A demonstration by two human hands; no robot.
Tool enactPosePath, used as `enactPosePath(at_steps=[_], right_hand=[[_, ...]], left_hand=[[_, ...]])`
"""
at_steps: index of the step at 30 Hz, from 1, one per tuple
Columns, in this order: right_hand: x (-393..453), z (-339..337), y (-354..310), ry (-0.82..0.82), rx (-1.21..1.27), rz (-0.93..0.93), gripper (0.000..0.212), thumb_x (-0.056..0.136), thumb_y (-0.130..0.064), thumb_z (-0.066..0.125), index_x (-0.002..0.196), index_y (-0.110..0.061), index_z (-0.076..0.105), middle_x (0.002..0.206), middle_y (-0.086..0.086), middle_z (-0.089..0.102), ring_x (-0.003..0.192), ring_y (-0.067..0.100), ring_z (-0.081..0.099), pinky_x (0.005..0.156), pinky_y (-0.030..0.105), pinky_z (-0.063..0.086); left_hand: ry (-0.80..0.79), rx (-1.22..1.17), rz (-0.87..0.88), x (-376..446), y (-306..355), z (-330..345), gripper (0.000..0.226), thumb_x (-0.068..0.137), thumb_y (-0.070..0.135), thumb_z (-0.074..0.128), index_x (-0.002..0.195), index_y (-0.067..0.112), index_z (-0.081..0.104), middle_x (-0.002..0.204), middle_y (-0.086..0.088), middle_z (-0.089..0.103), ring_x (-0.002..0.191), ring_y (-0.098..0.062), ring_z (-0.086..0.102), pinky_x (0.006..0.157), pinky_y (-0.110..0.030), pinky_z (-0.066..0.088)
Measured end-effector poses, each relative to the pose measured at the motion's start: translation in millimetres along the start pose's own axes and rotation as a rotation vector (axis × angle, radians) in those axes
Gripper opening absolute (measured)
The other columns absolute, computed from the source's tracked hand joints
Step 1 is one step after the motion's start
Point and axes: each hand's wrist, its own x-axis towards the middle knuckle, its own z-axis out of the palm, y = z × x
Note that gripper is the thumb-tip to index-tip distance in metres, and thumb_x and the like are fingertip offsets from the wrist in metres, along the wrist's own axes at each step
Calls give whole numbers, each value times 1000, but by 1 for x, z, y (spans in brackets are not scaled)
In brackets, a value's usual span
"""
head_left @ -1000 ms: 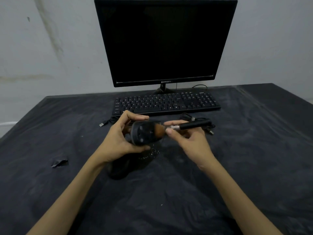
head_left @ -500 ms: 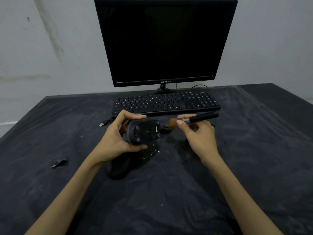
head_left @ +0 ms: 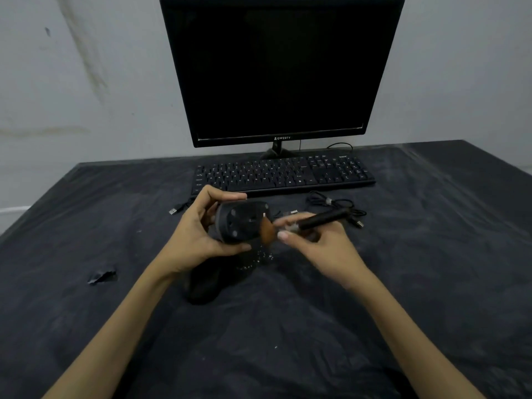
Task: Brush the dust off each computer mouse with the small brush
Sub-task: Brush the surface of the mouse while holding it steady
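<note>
So the left hand [head_left: 198, 237] has a black mouse [head_left: 243, 221] lifted off the table, just in front of the keyboard [head_left: 283, 174], thumb under it and fingers curled over the top edge. The underside is turned toward the person, you can see the little pads on it. The right hand [head_left: 322, 246] pinches the small brush [head_left: 305, 224] near the metal collar, black handle pointing off to the right, brown bristles [head_left: 267, 231] pressed against the right end of the mouse's underside.

Down on the dark table cover [head_left: 431, 269] there's a second black mouse [head_left: 205, 285], nearer the person than the keyboard and mostly below the left wrist. Specks of pale dust [head_left: 259, 259] sit right under the held mouse. A coiled cable [head_left: 334, 204] lies just in front of the keyboard's right half, and a USB plug [head_left: 173, 211] off its left front corner. The monitor [head_left: 280, 70] stands behind the keyboard, screen dark. A scrap of something dark [head_left: 101, 276] lies well left of it all.
</note>
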Motion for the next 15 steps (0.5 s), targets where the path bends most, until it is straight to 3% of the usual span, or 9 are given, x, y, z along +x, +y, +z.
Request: enactPosePath(at_steps=[2, 5, 8, 10, 12, 13, 15], right_hand=[[3, -4, 9, 117, -334, 78, 14, 83, -23, 72, 86, -37, 70, 87, -16, 68, 83, 4, 62, 78, 23, 47], [5, -7, 1, 327, -89, 38, 11, 83, -20, 72, 88, -30, 72, 87, -12, 70, 81, -3, 62, 74, 9, 44], [3, -4, -10, 179, 271, -55, 17, 85, -12, 70, 92, -27, 72, 88, -10, 72, 80, -4, 63, 69, 9, 44], [1, 2, -5, 22, 131, -23, 20, 85, -13, 70, 88, -33, 71, 88, -12, 71, 80, -2, 63, 68, 12, 44], [6, 1, 7, 120, -189, 20, 20, 83, -20, 72, 83, -40, 68, 89, -13, 70, 83, 1, 63, 74, 20, 46], [8, -1, 8, 206, -203, 30, 18, 83, -22, 72, 83, -39, 69, 89, -12, 71, 84, 3, 63, 75, 21, 47], [10, -2, 4, 302, 20, 18, 12, 83, -20, 72, 89, -31, 73, 91, -8, 72, 87, 3, 64, 76, 16, 45]], left_hand=[[17, 0, -9, -1, -2, -1, 73, 51, 9, 92, 111, 10, 50, 127, -1, 61, 118, -16, 59, 96, -24, 49], [17, 8, -10, 0, -2, -1, 72, 52, 15, 90, 112, 11, 51, 127, -3, 61, 119, -18, 59, 96, -25, 49], [0, 13, -4, 1, 0, 1, 71, 52, 18, 88, 112, 11, 51, 127, -2, 60, 119, -17, 59, 97, -25, 48], [-1, 22, 3, 0, 0, 1, 71, 52, 19, 88, 112, 12, 51, 127, -2, 60, 118, -16, 59, 97, -25, 48], [11, 31, 0, 0, 0, 0, 71, 52, 21, 88, 112, 14, 52, 127, 0, 61, 118, -15, 59, 97, -24, 48], [21, 34, -6, -1, 0, 0, 71, 51, 21, 89, 112, 14, 52, 127, 2, 61, 118, -14, 59, 96, -23, 48], [26, 49, -15, 0, 0, 1, 72, 51, 23, 89, 112, 14, 52, 126, 6, 61, 117, -13, 60, 96, -22, 48]])
